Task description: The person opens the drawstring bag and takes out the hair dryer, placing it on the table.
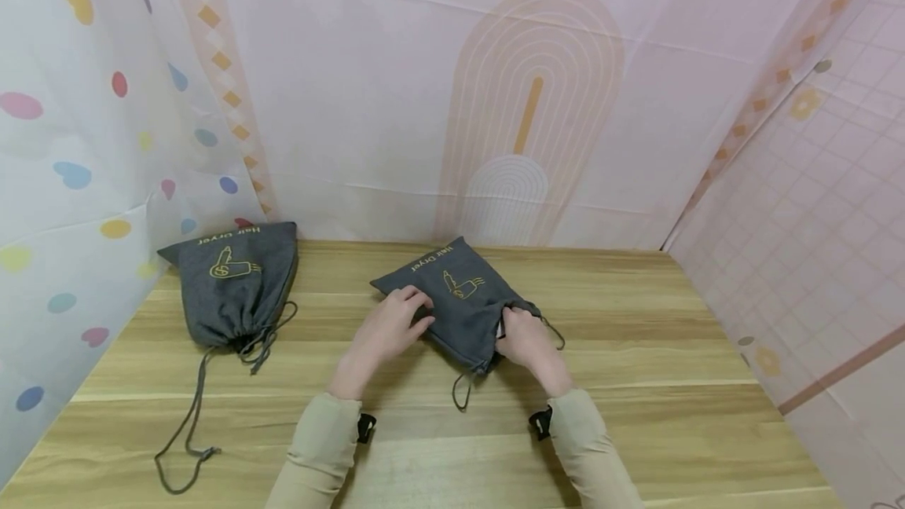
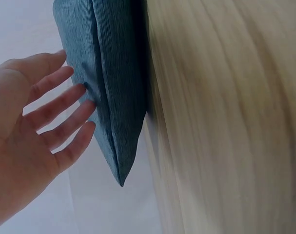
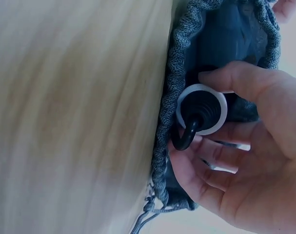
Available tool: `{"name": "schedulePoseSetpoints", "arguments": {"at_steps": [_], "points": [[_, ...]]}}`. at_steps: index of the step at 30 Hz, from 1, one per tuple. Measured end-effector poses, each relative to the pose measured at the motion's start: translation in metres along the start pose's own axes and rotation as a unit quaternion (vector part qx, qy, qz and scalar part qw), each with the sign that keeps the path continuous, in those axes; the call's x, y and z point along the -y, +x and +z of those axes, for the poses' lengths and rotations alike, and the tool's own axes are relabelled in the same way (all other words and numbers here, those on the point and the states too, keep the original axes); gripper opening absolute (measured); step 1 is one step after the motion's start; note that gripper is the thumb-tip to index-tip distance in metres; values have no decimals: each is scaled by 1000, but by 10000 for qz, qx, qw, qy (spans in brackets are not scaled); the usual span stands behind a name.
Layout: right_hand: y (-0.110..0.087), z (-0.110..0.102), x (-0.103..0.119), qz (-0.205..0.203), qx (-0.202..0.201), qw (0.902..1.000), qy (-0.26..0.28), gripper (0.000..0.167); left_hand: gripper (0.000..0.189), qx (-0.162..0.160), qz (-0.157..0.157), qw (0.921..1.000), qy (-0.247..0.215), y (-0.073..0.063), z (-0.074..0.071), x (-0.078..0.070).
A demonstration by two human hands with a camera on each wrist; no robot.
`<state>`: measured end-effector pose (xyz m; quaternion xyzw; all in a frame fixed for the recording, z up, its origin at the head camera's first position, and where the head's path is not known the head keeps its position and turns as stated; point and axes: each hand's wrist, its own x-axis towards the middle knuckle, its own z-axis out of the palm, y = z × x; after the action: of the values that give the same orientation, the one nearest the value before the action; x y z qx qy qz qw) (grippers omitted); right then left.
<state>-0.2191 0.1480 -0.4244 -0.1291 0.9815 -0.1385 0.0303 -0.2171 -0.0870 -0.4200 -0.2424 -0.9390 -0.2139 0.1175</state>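
A dark grey drawstring bag (image 1: 463,313) with yellow "Hair Dryer" lettering lies at an angle on the wooden table, its mouth toward the right hand. My right hand (image 1: 525,338) reaches into the opening. In the right wrist view, its thumb and fingers grip the handle end of a hair dryer (image 3: 202,109), with a white ring and a black cord coming out. The rest of the dryer is hidden in the bag. My left hand (image 1: 389,327) is beside the bag's left edge, fingers loosely bent and spread, fingertips right at the cloth (image 2: 108,73).
Another grey hair dryer bag (image 1: 236,289) sits at the table's left, its neck drawn together and a long cord (image 1: 194,422) trailing toward the front. Patterned curtains (image 1: 353,100) enclose the back and both sides of the table.
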Motion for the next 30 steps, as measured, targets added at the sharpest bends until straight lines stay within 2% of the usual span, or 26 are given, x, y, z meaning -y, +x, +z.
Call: {"name": "schedulePoseSetpoints", "arguments": {"at_steps": [8,10,13,18,21,26,30], "points": [[0,-4,-6,-108,271,9996,27,52,28,-494,-338,9979,236,-4,-6,15],[0,-5,-6,-78,358,9993,48,52,34,-551,-455,9971,243,-5,-7,19],[0,-4,-6,-17,381,9992,121,52,42,-465,-687,9961,292,-7,-7,24],[0,0,-4,18,76,9999,99,46,46,-314,-939,9946,323,-9,-5,28],[-1,2,-2,43,-111,9999,-75,42,44,-388,-959,9940,346,-10,-4,29],[-2,5,0,33,-367,9991,-230,34,49,-712,-918,9913,619,-10,-3,31],[-1,5,0,-10,-502,9983,-308,29,45,-697,-1056,9887,810,-6,-4,32]]}}
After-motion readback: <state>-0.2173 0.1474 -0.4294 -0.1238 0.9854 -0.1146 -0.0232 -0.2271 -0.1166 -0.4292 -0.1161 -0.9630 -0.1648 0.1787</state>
